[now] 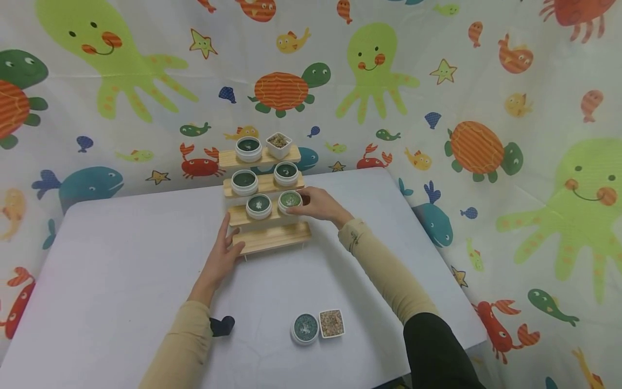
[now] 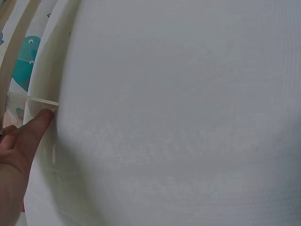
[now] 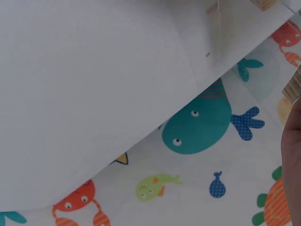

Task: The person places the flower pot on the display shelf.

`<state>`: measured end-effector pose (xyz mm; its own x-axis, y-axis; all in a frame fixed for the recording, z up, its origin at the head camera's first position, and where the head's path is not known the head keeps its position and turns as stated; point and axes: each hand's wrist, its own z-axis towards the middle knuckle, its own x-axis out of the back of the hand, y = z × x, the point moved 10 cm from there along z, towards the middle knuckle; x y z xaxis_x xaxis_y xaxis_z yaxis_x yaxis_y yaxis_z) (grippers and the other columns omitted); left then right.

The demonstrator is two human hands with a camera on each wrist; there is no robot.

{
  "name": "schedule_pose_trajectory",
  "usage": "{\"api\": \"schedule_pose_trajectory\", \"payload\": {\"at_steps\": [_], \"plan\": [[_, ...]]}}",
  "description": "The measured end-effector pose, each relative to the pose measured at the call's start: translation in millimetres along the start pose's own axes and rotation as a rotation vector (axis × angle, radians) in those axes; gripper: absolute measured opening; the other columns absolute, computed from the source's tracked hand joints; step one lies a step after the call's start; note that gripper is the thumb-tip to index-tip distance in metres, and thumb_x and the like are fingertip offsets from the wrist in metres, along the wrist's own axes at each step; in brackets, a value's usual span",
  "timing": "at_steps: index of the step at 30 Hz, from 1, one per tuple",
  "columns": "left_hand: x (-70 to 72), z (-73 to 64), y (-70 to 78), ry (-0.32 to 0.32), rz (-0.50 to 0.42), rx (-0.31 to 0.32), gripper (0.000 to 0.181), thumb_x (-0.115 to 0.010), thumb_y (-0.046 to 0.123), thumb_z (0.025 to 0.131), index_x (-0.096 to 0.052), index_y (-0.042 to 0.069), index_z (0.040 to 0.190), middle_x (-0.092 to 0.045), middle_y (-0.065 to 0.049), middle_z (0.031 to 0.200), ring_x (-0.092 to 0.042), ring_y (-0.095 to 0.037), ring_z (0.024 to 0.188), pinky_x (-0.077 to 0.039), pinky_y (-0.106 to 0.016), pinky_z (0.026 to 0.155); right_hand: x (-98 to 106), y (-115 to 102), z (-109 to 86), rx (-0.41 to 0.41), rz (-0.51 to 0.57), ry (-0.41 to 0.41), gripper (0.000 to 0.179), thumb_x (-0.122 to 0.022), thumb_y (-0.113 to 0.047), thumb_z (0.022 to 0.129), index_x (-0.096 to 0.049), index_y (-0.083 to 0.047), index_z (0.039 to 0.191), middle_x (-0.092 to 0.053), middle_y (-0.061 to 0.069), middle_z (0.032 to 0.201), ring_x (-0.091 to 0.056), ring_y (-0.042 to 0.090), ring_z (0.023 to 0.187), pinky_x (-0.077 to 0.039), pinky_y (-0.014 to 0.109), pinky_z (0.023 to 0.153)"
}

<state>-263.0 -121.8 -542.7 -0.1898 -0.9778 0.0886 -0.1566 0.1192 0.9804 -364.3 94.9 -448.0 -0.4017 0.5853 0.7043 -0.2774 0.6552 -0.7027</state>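
A tiered wooden stand (image 1: 275, 238) with clear supports rises in steps at the back of the table. My right hand (image 1: 321, 206) pinches a round white pot (image 1: 290, 201) with green contents at the right end of the second step from the bottom. Beside it stands a similar pot (image 1: 259, 206) with darker green contents. My left hand (image 1: 222, 255) holds the left end of the stand, thumb by the lowest step and a finger reaching up its side. In the left wrist view, a fingertip of that hand (image 2: 28, 141) meets the clear support (image 2: 44, 101).
Higher steps carry round pots (image 1: 244, 182) and a square dish (image 1: 279, 145) of dried bits. Nearer on the white table (image 1: 131, 281) stand another round pot (image 1: 305, 328) and a square dish (image 1: 332, 323). A patterned sea-animal curtain (image 1: 311, 43) hangs behind.
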Motion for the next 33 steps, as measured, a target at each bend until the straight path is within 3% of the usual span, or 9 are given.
{"api": "schedule_pose_trajectory", "payload": {"at_steps": [7,14,21,24,28,33], "plan": [[0.5,0.2,0.5,0.007,0.027,-0.019,0.085,-0.049,0.012,0.103,0.009,0.054,0.150,-0.013,-0.022,0.160,-0.036,-0.046,0.136,-0.043,-0.055,0.102,1.6,-0.1,-1.8,0.000,-0.019,0.022,0.052,-0.076,-0.050,0.082,-0.067,-0.012,0.117,-0.061,0.000,0.092,-0.052,0.013,0.084,-0.046,0.024,0.069],[0.7,0.4,0.2,0.003,0.009,-0.027,0.085,-0.049,0.014,0.103,0.009,0.054,0.150,-0.012,-0.022,0.161,-0.035,-0.047,0.137,-0.042,-0.057,0.103,9.1,8.3,-9.0,-0.008,0.003,0.034,0.059,-0.077,-0.047,0.081,-0.065,-0.008,0.124,-0.063,0.001,0.098,-0.055,0.014,0.089,-0.049,0.026,0.078],[-0.8,-5.0,13.2,-0.014,-0.019,-0.012,0.086,-0.048,0.008,0.103,0.011,0.045,0.153,-0.010,-0.026,0.160,-0.032,-0.049,0.137,-0.040,-0.058,0.104,14.2,19.7,-22.6,-0.019,0.034,-0.016,0.059,-0.076,-0.038,0.084,-0.061,-0.001,0.127,-0.064,0.005,0.108,-0.059,0.017,0.098,-0.052,0.031,0.090],[-1.4,-7.1,19.2,-0.018,-0.015,-0.006,0.086,-0.048,0.006,0.103,0.011,0.041,0.154,-0.011,-0.027,0.159,-0.032,-0.050,0.137,-0.040,-0.058,0.103,15.6,23.4,-28.7,-0.028,0.037,-0.037,0.056,-0.075,-0.036,0.086,-0.061,-0.001,0.127,-0.064,0.007,0.108,-0.059,0.018,0.097,-0.052,0.032,0.089],[0.2,-4.1,14.9,-0.018,-0.002,-0.024,0.086,-0.049,0.008,0.103,0.010,0.046,0.153,-0.012,-0.026,0.159,-0.033,-0.049,0.137,-0.041,-0.057,0.103,6.3,24.5,-36.0,-0.010,0.059,-0.145,0.051,-0.074,-0.032,0.088,-0.062,0.000,0.125,-0.065,0.010,0.111,-0.059,0.018,0.096,-0.052,0.032,0.088],[-1.1,-9.0,23.8,-0.017,0.005,-0.014,0.085,-0.049,0.007,0.103,0.010,0.040,0.155,-0.013,-0.028,0.159,-0.033,-0.048,0.137,-0.040,-0.056,0.104,-24.0,12.8,-49.1,0.089,0.088,-0.401,0.047,-0.073,-0.024,0.088,-0.060,-0.001,0.127,-0.066,0.006,0.114,-0.060,0.016,0.102,-0.051,0.029,0.094]]}}
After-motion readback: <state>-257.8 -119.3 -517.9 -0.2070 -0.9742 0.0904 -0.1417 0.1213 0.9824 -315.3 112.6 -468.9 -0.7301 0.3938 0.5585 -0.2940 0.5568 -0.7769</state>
